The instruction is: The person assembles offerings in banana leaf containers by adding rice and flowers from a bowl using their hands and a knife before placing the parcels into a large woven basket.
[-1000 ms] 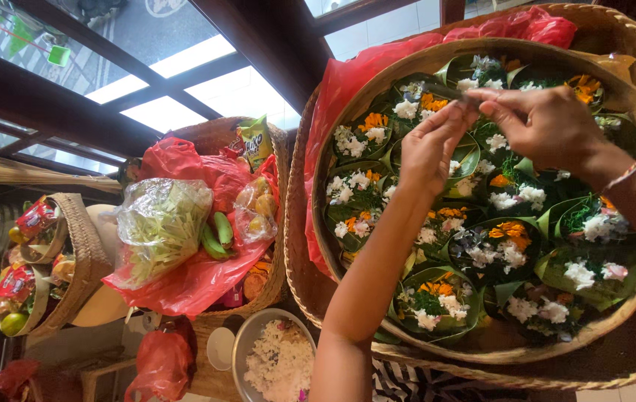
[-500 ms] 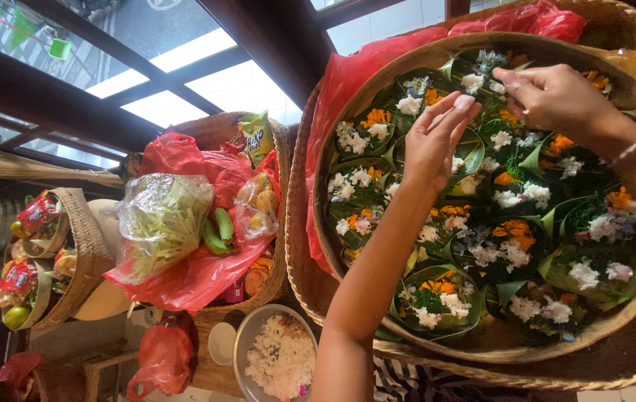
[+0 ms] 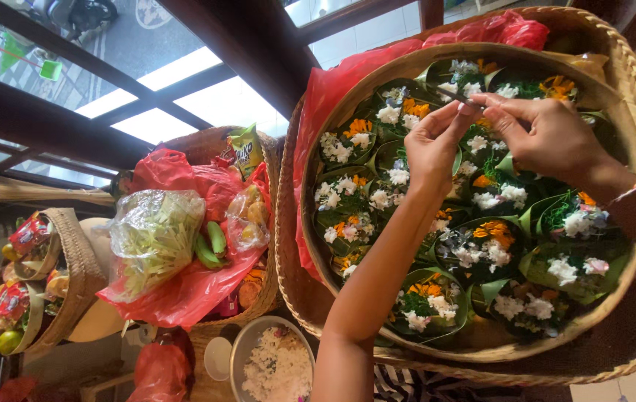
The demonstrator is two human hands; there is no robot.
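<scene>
Pinching one thin stick together, left hand (image 3: 431,145) and right hand (image 3: 548,138) hover over the flower basket (image 3: 630,89), beside red bags (image 3: 184,290).

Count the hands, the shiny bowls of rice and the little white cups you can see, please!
Bare hands: 2, the left hand and the right hand
Round metal bowl of white rice: 1
Small white round cup: 1
Total: 4

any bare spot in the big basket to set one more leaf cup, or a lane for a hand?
Woven tray shows bare only along its near rim, below the flower cups. Elsewhere cups overlap. Left hand and right hand crowd the far end.
</scene>
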